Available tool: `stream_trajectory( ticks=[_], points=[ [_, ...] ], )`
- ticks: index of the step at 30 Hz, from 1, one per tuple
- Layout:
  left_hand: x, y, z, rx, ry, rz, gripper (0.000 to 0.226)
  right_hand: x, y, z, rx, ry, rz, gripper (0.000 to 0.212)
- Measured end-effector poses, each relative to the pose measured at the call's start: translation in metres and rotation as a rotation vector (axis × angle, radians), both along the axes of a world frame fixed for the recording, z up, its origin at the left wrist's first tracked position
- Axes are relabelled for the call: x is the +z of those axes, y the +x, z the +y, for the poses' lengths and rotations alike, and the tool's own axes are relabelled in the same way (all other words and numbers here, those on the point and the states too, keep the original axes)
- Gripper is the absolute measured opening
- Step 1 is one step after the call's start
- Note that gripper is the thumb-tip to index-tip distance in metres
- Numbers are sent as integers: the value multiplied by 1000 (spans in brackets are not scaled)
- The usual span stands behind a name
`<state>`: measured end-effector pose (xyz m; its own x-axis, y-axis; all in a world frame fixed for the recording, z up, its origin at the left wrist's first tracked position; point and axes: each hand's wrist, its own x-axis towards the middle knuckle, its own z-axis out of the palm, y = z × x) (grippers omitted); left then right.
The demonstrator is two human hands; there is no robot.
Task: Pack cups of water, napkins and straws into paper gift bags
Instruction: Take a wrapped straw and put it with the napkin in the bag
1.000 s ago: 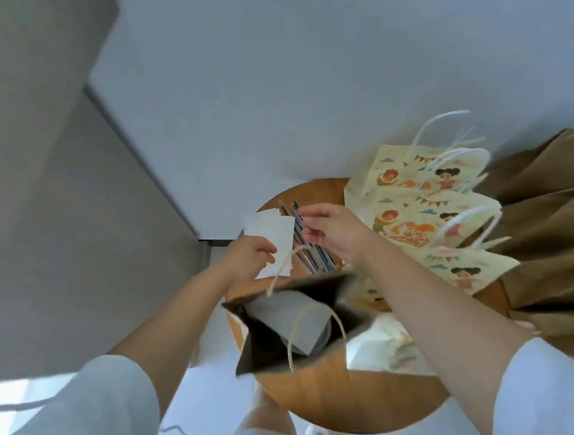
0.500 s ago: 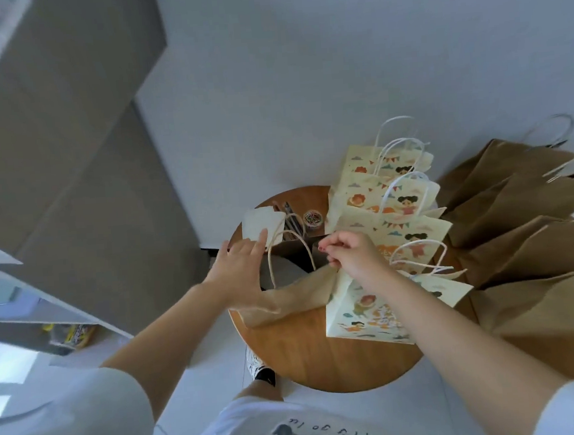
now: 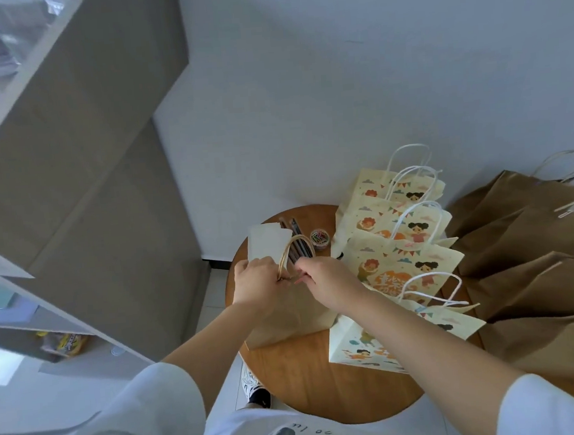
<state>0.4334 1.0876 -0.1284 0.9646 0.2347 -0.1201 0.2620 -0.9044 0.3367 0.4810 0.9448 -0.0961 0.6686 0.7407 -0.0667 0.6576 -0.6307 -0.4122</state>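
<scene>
Risk: squeezing could tip any cup inside or tear the rim. Brown paper bag (image 3: pixel 287 323) stands on table (image 3: pixel 309 387), left of printed bags (image 3: pixel 402 263). Left hand (image 3: pixel 258 283) and right hand (image 3: pixel 330 284) fingers clamped on bag top below handles (image 3: pixel 297 251). Earlier frame: mouth open, left hand flat; now pinched closed.

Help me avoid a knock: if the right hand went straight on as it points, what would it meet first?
Likely the left hand, just ahead of the right hand at the brown bag's top, where both pinch. Beyond lie the napkins, though depth is unclear.
</scene>
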Motion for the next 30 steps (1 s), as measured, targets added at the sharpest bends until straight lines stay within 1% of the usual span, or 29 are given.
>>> stream_trajectory(
  ticks=[2, 5, 8, 15, 20, 26, 30],
  points=[
    [-4, 3, 2, 2, 2, 25, 26, 1, 5, 6, 45, -36, -35, 17],
    [-4, 6, 2, -23, -1, 48, 29, 3, 12, 13, 102, -111, -53, 26],
    [-3, 8, 4, -50, -29, 42, 28, 3, 18, 17, 128, -154, -49, 29],
    [-4, 14, 10, -120, -83, 60, 28, 3, 24, 19, 122, -99, -29, 28],
    [-12, 14, 9, -147, -62, 89, 30, 2, 25, 18, 128, -63, -27, 27],
    [-12, 15, 9, -81, -87, 58, 28, 1, 26, 20, 173, -70, -64, 29],
    [-8, 14, 10, -74, -87, 58, 28, 2, 25, 21, 170, -90, -62, 30]
  ],
)
